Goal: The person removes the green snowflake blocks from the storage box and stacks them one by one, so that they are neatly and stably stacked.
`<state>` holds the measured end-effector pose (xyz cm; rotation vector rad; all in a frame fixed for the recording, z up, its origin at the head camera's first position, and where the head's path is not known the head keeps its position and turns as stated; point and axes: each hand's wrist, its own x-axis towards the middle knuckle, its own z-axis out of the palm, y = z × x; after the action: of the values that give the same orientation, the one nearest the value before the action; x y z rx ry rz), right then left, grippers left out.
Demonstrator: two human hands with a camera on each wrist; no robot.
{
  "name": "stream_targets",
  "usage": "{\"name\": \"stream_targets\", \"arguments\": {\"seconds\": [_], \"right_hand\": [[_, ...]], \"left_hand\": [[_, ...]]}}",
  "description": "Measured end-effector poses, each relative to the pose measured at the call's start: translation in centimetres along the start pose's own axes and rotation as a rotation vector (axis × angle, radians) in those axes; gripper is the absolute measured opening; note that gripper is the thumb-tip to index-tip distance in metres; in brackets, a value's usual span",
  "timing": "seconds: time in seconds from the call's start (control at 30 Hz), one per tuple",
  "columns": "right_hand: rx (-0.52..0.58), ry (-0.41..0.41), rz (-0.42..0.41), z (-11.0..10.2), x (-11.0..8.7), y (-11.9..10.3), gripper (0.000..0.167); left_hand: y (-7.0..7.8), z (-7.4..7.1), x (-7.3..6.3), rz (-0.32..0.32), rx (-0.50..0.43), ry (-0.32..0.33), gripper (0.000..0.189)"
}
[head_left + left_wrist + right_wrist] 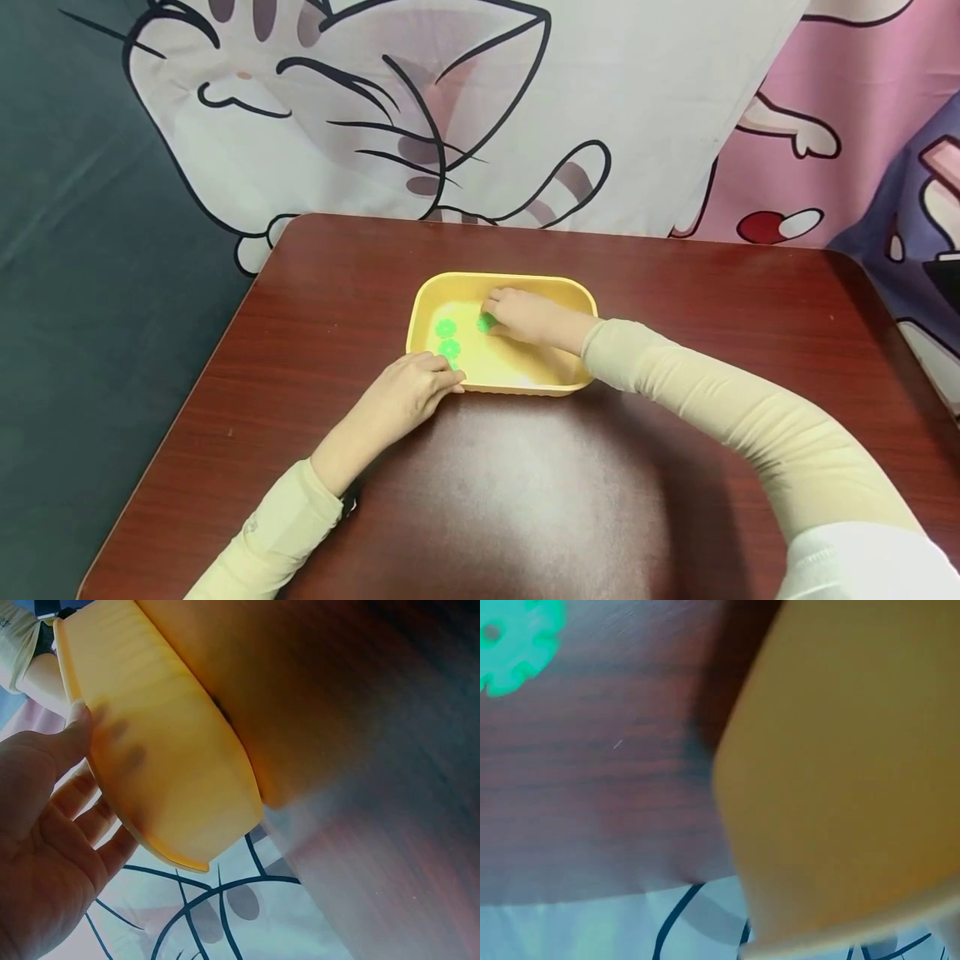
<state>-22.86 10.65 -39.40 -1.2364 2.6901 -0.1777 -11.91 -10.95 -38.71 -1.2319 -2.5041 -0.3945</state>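
Note:
A yellow tray (517, 388) stands on the table. My left hand (411, 390) grips its near left corner; in the left wrist view, the thumb of the left hand (52, 817) lies against the outer wall of the tray (172, 750) and the fingers reach over the rim. Inside the tray, my right hand (528, 317) pinches a green notched disc (486, 322), partly covered by the fingers. Left of it lie a green disc (446, 328) and another green disc (449, 348), with a third green piece (453, 365) mostly hidden by the left hand.
The dark red wooden table (315, 308) has rounded far corners. Behind it hangs a cloth (645, 100) with cartoon cats. In the right wrist view a green notched disc (517, 645) appears beside the yellow tray wall (847, 772); the right hand is out of that view.

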Motion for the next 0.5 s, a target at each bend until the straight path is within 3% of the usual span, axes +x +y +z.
{"name": "stream_targets", "arguments": {"seconds": [0.2,0.5], "right_hand": [[0.062,0.006,-0.046,-0.2,-0.9,0.9,0.028],[0.194,0.082,-0.117,-1.9,-3.0,1.6,0.023]], "left_hand": [[0.0,0.2,0.1,-0.005,-0.017,-0.009,0.013],[-0.4,0.5,-0.1,-0.018,-0.05,0.005,0.012]]}}
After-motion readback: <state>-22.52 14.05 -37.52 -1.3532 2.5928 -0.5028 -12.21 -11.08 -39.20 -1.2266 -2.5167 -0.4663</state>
